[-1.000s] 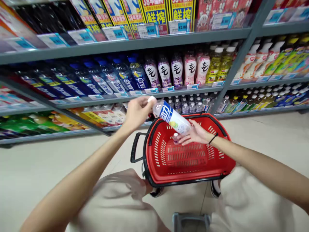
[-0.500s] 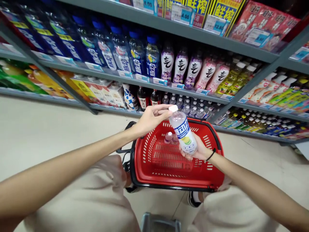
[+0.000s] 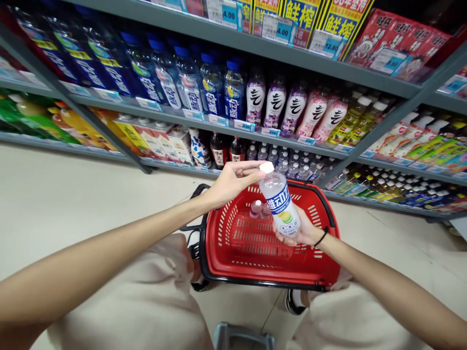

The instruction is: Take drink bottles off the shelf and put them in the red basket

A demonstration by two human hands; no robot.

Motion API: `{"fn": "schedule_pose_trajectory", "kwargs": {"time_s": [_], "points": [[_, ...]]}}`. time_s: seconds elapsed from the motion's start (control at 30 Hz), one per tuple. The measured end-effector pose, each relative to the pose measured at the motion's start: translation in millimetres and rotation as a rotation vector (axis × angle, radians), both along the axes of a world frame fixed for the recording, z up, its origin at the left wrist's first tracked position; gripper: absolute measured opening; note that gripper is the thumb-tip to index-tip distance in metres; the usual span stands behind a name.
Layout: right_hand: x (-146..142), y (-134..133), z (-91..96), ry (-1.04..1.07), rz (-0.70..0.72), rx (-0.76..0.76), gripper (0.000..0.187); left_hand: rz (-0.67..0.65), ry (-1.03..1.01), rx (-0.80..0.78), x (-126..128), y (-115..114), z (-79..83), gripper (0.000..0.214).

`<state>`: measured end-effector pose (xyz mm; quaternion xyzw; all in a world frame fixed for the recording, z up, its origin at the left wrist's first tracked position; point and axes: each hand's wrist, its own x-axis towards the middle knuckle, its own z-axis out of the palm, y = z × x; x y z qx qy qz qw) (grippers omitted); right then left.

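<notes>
A clear drink bottle [image 3: 280, 204] with a white cap and a blue-and-white label with yellow-green fruit is tilted above the basket. Wrapped round its lower part from behind is my right hand [image 3: 302, 228], closed, with a black band on the wrist. My left hand [image 3: 233, 182] is at the top, its thumb and fingers closed on the white cap [image 3: 267, 167]. Below both hands stands a red shopping basket [image 3: 241, 270] with slotted walls and a black rim. Two small bottles [image 3: 256, 209] stand inside it at the back, one partly hidden behind the held bottle.
Grey shelves [image 3: 226, 124] with rows of bottles and cartons run across the front. Several small white-capped bottles [image 3: 292, 167] fill the bottom shelf just behind the basket. My knees flank the basket, and a grey stool edge [image 3: 242, 333] shows at the bottom.
The view has shifted slightly. The bottle and both hands sit a little lower and further right in the picture, with the same hold on bottle and cap.
</notes>
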<state>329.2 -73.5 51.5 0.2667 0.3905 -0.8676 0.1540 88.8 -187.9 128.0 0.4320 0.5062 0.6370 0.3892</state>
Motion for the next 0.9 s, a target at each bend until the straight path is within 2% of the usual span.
{"fn": "schedule_pose_trajectory", "kwargs": {"time_s": [0.23,0.43,0.6,0.67,0.9], "points": [[-3,-1,5.1,0.035,-0.130,0.083,0.092,0.006,-0.002,0.011,-1,3,-3.7,0.061],[-2,3,15.3,0.057,-0.156,0.077,0.078,0.011,-0.020,0.008,-1,4,0.1,0.063],[0,2,21.7,0.231,-0.113,0.077,0.061,-0.002,-0.026,0.014,2,2,3.8,0.061],[1,0,23.0,0.277,-0.099,0.092,0.060,0.000,-0.024,0.018,2,2,3.3,0.059],[0,-12,24.8,0.332,-0.249,0.406,0.059,-0.003,-0.007,0.048,0,2,4.0,0.059]]}}
